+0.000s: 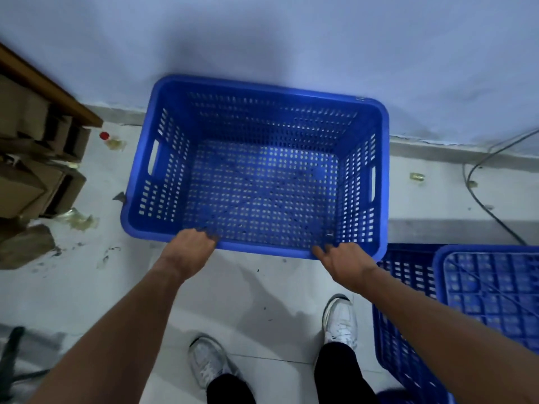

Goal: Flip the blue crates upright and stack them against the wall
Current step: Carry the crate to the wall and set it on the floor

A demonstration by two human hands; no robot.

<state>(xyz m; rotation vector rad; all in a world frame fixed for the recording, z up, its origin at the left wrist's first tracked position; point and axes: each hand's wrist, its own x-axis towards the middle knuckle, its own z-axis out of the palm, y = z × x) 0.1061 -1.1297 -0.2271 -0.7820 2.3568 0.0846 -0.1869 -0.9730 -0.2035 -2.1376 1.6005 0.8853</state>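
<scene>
An upright blue perforated crate point(256, 176) stands with its open top facing me and its far side against the pale wall. My left hand point(191, 247) grips the near rim at its left part, fingers curled over the edge. My right hand point(342, 258) grips the same rim further right. A second blue crate point(484, 298) lies upside down at the lower right, its ribbed bottom facing up, partly hidden by my right forearm.
Cardboard boxes point(32, 182) pile up at the left under a wooden edge. A red-capped bottle point(105, 137) and plastic scraps lie on the floor. A raised grey ledge point(455, 199) with a black cable point(481, 196) runs along the right wall. My white shoes point(341, 322) stand below.
</scene>
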